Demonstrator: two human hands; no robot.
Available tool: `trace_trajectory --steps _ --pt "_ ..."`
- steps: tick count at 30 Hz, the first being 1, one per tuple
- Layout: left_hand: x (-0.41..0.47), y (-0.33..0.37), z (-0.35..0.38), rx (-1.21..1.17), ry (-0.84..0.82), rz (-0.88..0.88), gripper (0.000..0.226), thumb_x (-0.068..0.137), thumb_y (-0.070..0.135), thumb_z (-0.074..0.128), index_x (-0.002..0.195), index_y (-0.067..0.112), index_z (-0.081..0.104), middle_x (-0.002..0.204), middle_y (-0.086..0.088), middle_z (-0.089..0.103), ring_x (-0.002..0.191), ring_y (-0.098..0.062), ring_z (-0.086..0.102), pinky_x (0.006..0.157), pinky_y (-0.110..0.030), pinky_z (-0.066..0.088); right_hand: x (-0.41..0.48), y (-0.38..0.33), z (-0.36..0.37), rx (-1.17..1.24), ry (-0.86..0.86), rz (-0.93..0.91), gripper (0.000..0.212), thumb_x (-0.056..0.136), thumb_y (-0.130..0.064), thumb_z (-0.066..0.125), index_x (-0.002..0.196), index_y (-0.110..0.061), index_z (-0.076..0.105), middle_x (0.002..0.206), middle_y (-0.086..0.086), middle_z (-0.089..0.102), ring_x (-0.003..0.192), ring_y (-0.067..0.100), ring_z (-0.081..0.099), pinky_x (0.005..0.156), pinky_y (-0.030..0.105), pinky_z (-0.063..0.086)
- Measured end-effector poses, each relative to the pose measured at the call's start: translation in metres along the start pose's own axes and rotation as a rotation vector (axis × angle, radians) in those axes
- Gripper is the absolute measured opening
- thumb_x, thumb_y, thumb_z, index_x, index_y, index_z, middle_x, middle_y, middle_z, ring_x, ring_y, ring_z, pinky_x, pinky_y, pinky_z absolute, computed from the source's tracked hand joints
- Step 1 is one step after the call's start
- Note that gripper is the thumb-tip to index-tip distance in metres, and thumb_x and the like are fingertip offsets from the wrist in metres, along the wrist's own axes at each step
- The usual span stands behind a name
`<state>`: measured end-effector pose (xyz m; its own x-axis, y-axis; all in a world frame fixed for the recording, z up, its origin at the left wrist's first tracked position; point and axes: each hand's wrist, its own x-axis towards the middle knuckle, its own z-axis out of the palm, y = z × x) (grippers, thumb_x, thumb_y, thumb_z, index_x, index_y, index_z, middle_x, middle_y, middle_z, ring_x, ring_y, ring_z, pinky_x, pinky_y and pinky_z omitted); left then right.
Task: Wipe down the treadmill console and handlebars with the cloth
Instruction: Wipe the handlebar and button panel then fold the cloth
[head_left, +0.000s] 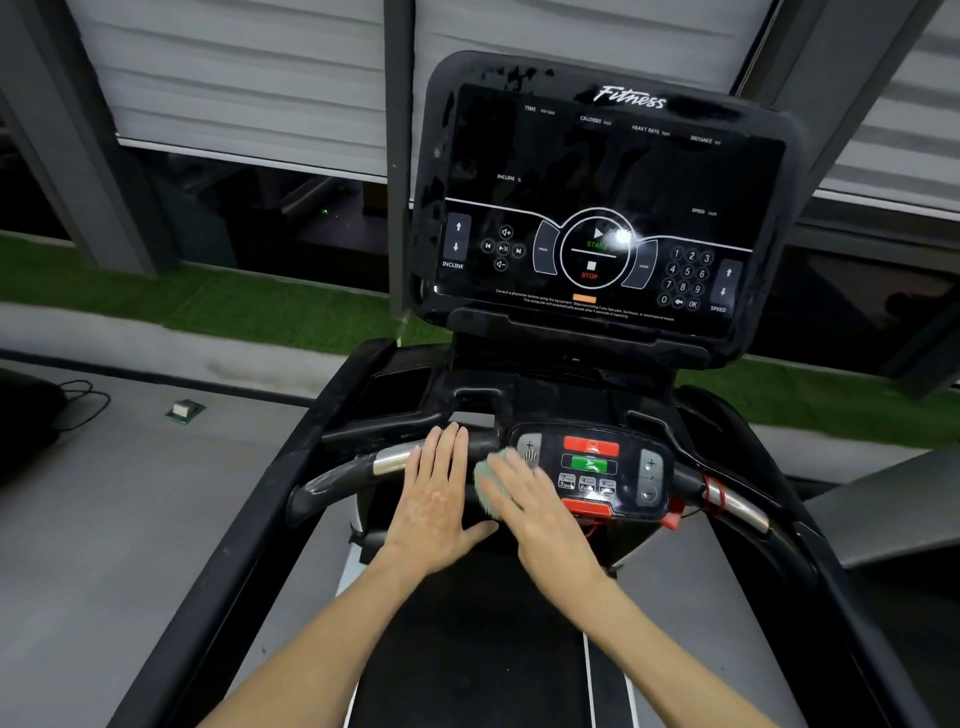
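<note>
Two hands, both flat, fingers straight. L hand (436, 501) rests on handlebar (337, 475), holds nothing. R hand (532, 506) presses cloth (487, 470) onto bar, 9 o'clock of keypad (592, 467); console (597, 171) at 12.

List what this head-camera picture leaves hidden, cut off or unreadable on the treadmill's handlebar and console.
Head view:
Cloth: mostly hidden under the right hand.
Handlebar: middle covered by the left hand.
Control panel: small button labels too small to read.
Console: warning text blurred.

Pale green cloth (484, 486), black console (597, 171), red button (591, 446), green button (588, 464).
</note>
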<state>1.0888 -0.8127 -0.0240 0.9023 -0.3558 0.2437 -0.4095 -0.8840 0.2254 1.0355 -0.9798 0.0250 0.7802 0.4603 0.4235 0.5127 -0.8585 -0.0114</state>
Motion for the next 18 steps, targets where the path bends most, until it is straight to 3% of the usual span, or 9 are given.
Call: trace_trajectory --steps 6,10,15,18 --pt "0.0 0.002 -0.002 0.013 0.014 -0.013 0.104 0.08 0.072 0.035 0.155 0.007 0.003 0.162 -0.017 0.017 0.151 -0.032 0.012 0.121 -0.048 0.016 -0.006 0.004 0.001 -0.028 -0.072 -0.07 0.066 0.073 0.004 0.058 0.137 -0.01 0.052 0.145 0.011 0.047 0.138 0.027 0.038 0.109 0.044 0.036" --pt "0.0 0.001 -0.003 0.01 0.034 0.005 0.104 0.084 0.078 0.03 0.155 0.008 0.002 0.162 -0.016 0.019 0.151 -0.031 0.013 0.12 -0.046 0.012 -0.029 0.026 -0.007 -0.06 -0.079 -0.094 0.07 0.072 0.006 0.052 0.14 -0.012 0.046 0.147 0.009 0.044 0.139 0.024 0.035 0.115 0.041 0.025" --pt "0.0 0.004 -0.005 0.0 0.039 -0.021 0.097 0.089 0.079 0.007 0.154 0.007 -0.001 0.163 -0.016 0.016 0.151 -0.03 0.008 0.12 -0.045 0.008 -0.09 0.081 -0.022 -0.065 -0.085 0.073 0.105 0.053 0.029 0.063 0.146 -0.014 0.036 0.153 0.007 0.033 0.143 0.023 0.028 0.12 0.037 0.019" --pt "0.0 0.006 -0.005 -0.011 0.032 -0.033 0.093 0.09 0.077 0.002 0.154 0.008 -0.003 0.163 -0.015 0.013 0.151 -0.029 0.005 0.12 -0.044 0.005 -0.097 0.082 -0.023 -0.052 -0.075 0.141 0.104 0.053 0.031 0.062 0.145 -0.011 0.038 0.153 0.008 0.032 0.146 0.022 0.022 0.12 0.038 0.016"
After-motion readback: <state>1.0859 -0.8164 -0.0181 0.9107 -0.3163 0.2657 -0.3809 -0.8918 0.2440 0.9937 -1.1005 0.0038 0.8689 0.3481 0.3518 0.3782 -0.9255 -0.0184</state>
